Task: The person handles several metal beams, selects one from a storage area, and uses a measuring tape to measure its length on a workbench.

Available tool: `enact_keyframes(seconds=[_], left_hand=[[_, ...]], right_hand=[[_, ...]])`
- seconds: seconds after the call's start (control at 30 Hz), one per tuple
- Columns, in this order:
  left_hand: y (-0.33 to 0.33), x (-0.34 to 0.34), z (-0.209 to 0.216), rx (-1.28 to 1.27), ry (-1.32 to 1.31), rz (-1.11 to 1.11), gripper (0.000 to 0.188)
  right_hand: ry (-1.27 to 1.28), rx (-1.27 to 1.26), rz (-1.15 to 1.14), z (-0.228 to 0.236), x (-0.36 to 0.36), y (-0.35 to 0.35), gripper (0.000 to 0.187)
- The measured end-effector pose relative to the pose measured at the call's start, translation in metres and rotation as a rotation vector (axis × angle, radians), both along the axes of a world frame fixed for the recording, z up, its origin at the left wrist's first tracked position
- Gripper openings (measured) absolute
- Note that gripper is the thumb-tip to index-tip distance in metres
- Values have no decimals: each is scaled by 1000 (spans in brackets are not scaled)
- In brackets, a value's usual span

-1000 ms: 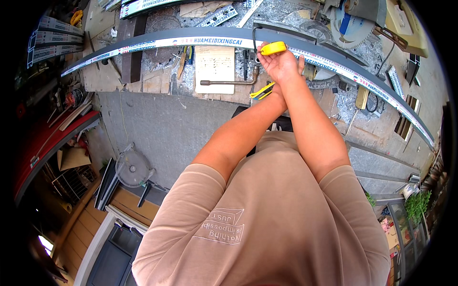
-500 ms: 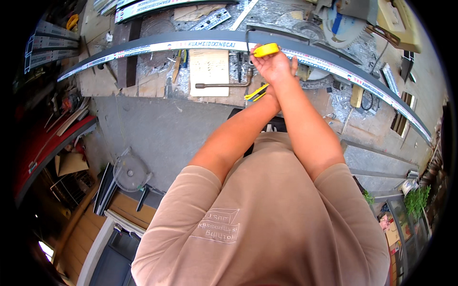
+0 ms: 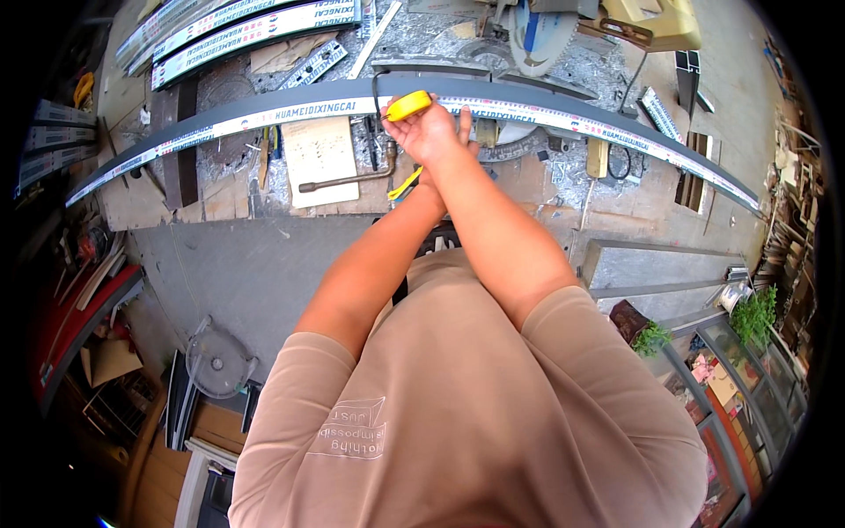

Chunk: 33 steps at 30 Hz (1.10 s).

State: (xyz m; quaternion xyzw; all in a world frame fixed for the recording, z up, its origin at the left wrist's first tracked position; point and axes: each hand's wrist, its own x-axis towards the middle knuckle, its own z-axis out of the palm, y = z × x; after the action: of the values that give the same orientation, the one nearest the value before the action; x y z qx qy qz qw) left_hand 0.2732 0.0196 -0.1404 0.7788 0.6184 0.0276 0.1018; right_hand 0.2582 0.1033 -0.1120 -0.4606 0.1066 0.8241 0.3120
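My right hand [image 3: 427, 132], palm turned up, is closed around a yellow tape measure [image 3: 408, 106] at the front edge of a long dark grey profile [image 3: 290, 99] with a white printed film strip. My forearms cross, the right one on top. Behind the right wrist, my left hand [image 3: 468, 138] is mostly hidden; two of its fingers show, stretched apart, one reaching up to the profile's edge. Close to the left wrist lies a yellow hand tool [image 3: 405, 183], partly covered. An L-shaped socket wrench [image 3: 348, 183] rests across a handwritten sheet of paper [image 3: 317, 145].
A saw with a round blade [image 3: 539, 40] stands behind the profile, near a cream-coloured container [image 3: 678, 22]. More film-covered profiles [image 3: 255, 40] lie stacked at the far left. The workbench [image 3: 246, 198] holds scattered tools and metal shavings. A fan [image 3: 220, 359] stands on the floor at left.
The whole view has shifted, so bench, profile and hands appear farther left and slightly lower. My hands and the tape measure keep about the same place along the profile.
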Motion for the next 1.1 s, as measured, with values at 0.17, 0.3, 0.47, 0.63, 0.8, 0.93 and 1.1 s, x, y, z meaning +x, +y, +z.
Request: enact_keyframes(seconds=[0.17, 0.3, 0.47, 0.63, 0.8, 0.93, 1.1], left_hand=[[3, 2, -20, 226, -17, 6, 28], [4, 1, -9, 58, -4, 20, 41], [6, 3, 3, -59, 22, 10, 55], [4, 1, -28, -36, -51, 112, 63], [2, 3, -21, 17, -24, 27, 65], [3, 0, -31, 231, -126, -27, 31], [3, 0, -31, 152, -104, 32, 33]], right_hand=[[6, 5, 30, -1, 0, 0, 67], [16, 0, 21, -1, 2, 0, 67], [13, 6, 10, -3, 4, 3, 66], [29, -2, 26, -3, -3, 1, 65], [3, -7, -6, -4, 3, 5, 65], [10, 7, 11, -3, 2, 3, 64], [-4, 11, 19, -1, 0, 0, 63]])
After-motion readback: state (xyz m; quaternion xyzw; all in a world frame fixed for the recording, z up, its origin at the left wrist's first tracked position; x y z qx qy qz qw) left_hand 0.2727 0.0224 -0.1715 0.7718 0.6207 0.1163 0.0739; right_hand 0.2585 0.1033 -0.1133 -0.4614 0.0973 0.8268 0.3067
